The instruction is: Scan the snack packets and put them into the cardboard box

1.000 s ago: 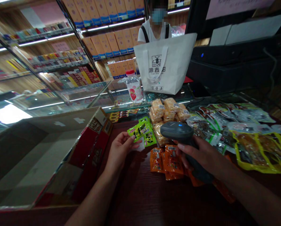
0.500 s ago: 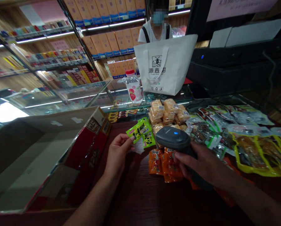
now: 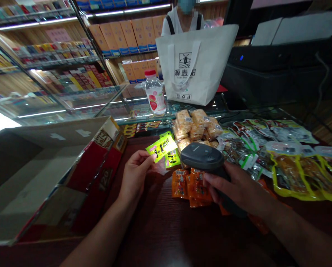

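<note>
One tilted, shiny yellow-green packet (image 3: 162, 147)

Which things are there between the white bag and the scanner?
In the head view, a pile of wrapped snacks lies between the white bag and the scanner in the right hand.

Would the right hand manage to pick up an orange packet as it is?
Probably not: the right hand is wrapped around the scanner. The orange packets lie close by, but it would likely need to let go first.
</note>
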